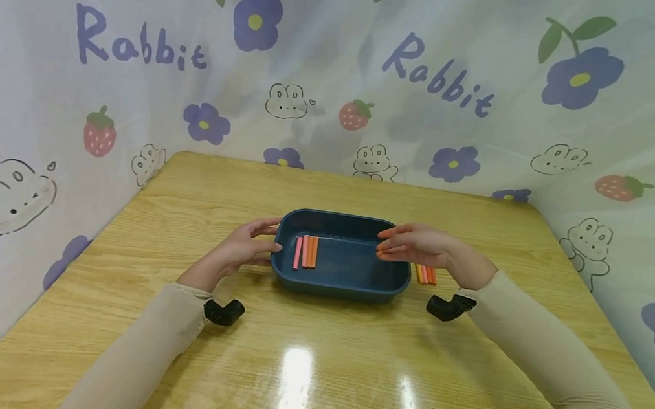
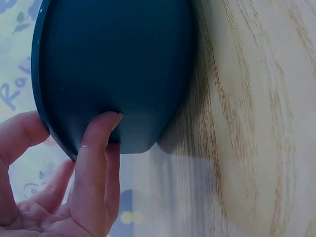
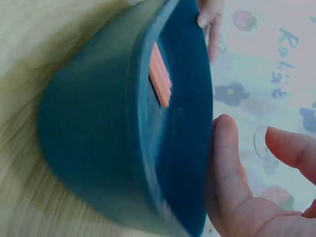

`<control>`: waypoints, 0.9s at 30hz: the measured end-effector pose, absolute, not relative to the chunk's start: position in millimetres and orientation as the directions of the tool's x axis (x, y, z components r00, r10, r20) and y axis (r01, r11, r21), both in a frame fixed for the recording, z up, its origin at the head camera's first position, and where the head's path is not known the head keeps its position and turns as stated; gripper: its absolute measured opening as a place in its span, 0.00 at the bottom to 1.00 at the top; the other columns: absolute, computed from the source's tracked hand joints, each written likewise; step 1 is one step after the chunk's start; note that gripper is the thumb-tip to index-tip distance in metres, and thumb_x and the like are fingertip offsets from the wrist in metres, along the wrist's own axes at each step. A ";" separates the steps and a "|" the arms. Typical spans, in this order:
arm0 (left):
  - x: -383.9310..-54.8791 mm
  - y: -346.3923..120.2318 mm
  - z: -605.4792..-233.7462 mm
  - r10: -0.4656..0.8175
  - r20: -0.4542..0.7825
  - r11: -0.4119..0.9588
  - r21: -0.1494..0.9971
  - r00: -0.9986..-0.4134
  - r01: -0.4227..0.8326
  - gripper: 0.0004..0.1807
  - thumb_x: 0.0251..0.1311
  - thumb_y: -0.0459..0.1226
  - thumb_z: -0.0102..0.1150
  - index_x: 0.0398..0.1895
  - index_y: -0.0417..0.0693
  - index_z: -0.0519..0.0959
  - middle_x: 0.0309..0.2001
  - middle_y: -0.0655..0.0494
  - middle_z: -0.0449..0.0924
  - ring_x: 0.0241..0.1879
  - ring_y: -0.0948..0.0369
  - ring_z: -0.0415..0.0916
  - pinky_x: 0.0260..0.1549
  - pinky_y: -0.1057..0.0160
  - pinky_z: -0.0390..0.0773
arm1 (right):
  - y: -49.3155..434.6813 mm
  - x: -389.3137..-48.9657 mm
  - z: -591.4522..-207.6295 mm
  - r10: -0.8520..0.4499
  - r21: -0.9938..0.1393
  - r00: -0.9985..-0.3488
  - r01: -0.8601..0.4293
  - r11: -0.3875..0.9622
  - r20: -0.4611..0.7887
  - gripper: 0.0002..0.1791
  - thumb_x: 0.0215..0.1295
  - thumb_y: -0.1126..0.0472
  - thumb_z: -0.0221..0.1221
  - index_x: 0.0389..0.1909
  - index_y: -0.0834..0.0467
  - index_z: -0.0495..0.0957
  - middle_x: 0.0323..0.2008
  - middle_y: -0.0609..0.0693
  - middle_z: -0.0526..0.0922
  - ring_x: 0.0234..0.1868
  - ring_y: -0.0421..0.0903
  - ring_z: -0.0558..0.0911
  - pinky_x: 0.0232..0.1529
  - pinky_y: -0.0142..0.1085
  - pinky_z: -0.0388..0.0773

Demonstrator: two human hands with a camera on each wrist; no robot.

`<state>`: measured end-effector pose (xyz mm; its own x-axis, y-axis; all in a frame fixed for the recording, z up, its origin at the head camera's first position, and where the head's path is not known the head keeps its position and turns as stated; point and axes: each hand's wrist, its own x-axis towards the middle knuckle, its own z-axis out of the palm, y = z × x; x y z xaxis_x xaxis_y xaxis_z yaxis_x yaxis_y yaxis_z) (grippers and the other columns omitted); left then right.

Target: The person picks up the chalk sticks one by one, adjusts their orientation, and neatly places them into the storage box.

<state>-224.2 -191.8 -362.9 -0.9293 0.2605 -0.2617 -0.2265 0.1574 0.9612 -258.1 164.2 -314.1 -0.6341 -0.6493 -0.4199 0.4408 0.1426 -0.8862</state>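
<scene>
A dark blue-green rectangular basin point(image 1: 349, 292) stands on the wooden table. My left hand point(image 1: 240, 247) holds its left end; in the left wrist view, the thumb is at the rim and other fingers lie against the basin's outer wall point(image 2: 118, 59). Over the right end hovers my right hand point(image 1: 423, 245), fingers extended; the right wrist view shows the thumb apart, with nothing pinched. Inside, at the left, lie several slim pink and orange sticks point(image 1: 309, 251), like chalk or crayons. More yellow, pink and orange sticks point(image 1: 426, 275) lie on the table beyond the right end, partly hidden by that hand.
The wooden table point(image 1: 218, 188) extends around the basin, with bright glare near its front. A white curtain point(image 1: 330, 42) printed with rabbits, flowers and strawberries encloses the back and sides. Black devices point(image 1: 224, 312) sit at both wrists.
</scene>
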 end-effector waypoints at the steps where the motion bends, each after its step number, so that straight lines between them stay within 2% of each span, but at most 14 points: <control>1: -224.2 -191.9 -363.0 0.262 -0.260 0.158 0.962 -0.929 -0.225 0.36 0.60 0.29 0.57 0.71 0.48 0.56 0.67 0.41 0.55 0.49 0.50 0.75 0.41 0.54 0.80 | 169.7 -256.5 -313.7 -0.643 -0.889 -0.643 0.439 0.135 -0.415 0.28 0.72 0.71 0.40 0.68 0.75 0.41 0.48 0.61 0.72 0.48 0.47 0.78 0.60 0.43 0.66; 8: -225.2 -193.4 -364.8 0.261 -0.263 0.169 0.960 -0.929 -0.224 0.36 0.60 0.29 0.57 0.71 0.49 0.55 0.67 0.40 0.55 0.52 0.46 0.72 0.41 0.55 0.80 | 201.9 -247.4 -318.5 -0.606 -0.892 -0.681 0.437 0.112 -0.410 0.31 0.71 0.72 0.40 0.68 0.76 0.38 0.56 0.67 0.62 0.47 0.45 0.77 0.60 0.41 0.67; 15: -226.9 -194.5 -367.4 0.264 -0.264 0.165 0.960 -0.928 -0.226 0.37 0.60 0.30 0.57 0.72 0.49 0.54 0.67 0.40 0.54 0.53 0.45 0.71 0.42 0.54 0.80 | 225.2 -240.2 -328.1 -0.529 -0.885 -0.729 0.455 0.100 -0.435 0.32 0.70 0.71 0.43 0.68 0.75 0.39 0.55 0.64 0.64 0.48 0.44 0.76 0.59 0.39 0.68; 19: -227.9 -194.6 -367.0 0.260 -0.266 0.167 0.959 -0.928 -0.228 0.36 0.61 0.29 0.56 0.72 0.49 0.55 0.67 0.41 0.54 0.53 0.45 0.71 0.42 0.54 0.80 | 236.6 -238.0 -334.2 -0.494 -0.894 -0.754 0.431 0.124 -0.432 0.33 0.71 0.69 0.43 0.68 0.75 0.38 0.64 0.71 0.52 0.52 0.44 0.74 0.59 0.38 0.67; 22: -227.9 -194.6 -366.6 0.262 -0.264 0.169 0.960 -0.928 -0.225 0.36 0.61 0.29 0.56 0.72 0.49 0.55 0.67 0.41 0.54 0.53 0.45 0.72 0.42 0.54 0.80 | 243.7 -237.9 -340.3 -0.464 -0.896 -0.771 0.422 0.141 -0.436 0.33 0.71 0.68 0.43 0.69 0.74 0.38 0.68 0.70 0.44 0.53 0.45 0.73 0.61 0.41 0.65; 24: -227.9 -194.8 -366.4 0.263 -0.263 0.168 0.960 -0.928 -0.224 0.36 0.61 0.29 0.56 0.72 0.49 0.55 0.67 0.40 0.54 0.53 0.45 0.72 0.42 0.54 0.80 | 247.8 -238.7 -345.4 -0.434 -0.890 -0.780 0.430 0.151 -0.450 0.33 0.71 0.68 0.44 0.69 0.74 0.40 0.67 0.69 0.48 0.51 0.45 0.74 0.61 0.42 0.66; 27: -227.9 -195.0 -366.3 0.263 -0.266 0.165 0.959 -0.927 -0.228 0.36 0.61 0.29 0.56 0.72 0.49 0.55 0.67 0.41 0.54 0.53 0.45 0.71 0.42 0.54 0.80 | 253.0 -239.8 -352.7 -0.383 -0.879 -0.793 0.448 0.162 -0.475 0.32 0.71 0.67 0.45 0.69 0.73 0.42 0.60 0.63 0.63 0.47 0.44 0.76 0.57 0.41 0.71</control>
<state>-227.9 -195.0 -366.3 -0.9275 0.2629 -0.2658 -0.2280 0.1655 0.9595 -239.8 253.0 -352.7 -0.7926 -0.3827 -0.4747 0.4481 0.1624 -0.8791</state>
